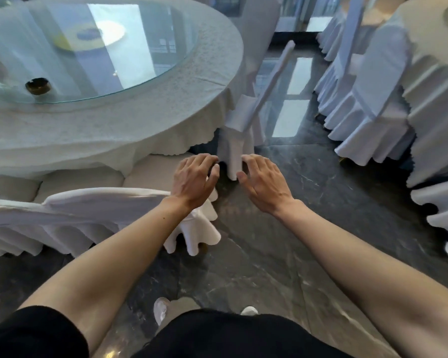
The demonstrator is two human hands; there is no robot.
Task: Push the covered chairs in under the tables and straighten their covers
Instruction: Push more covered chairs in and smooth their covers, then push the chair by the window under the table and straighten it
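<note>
A round table (166, 112) with a pale cloth and a glass turntable fills the upper left. A white-covered chair (246, 117) stands at its right edge, seen side-on, its skirt hanging to the floor. My left hand (194, 180) and my right hand (263, 183) reach toward the lowest fold of that skirt (233, 161), one on each side, fingers spread. The fingertips are at the fabric; neither hand visibly grips it. Another covered chair (93, 210) stands below my left forearm, pushed under the table, its back toward me.
A second clothed table (435, 81) with several covered chairs (367, 104) lines the right side. Dark polished stone floor (282, 241) runs between the two tables. A small dark bowl (38, 86) sits on the glass. My shoes show at the bottom.
</note>
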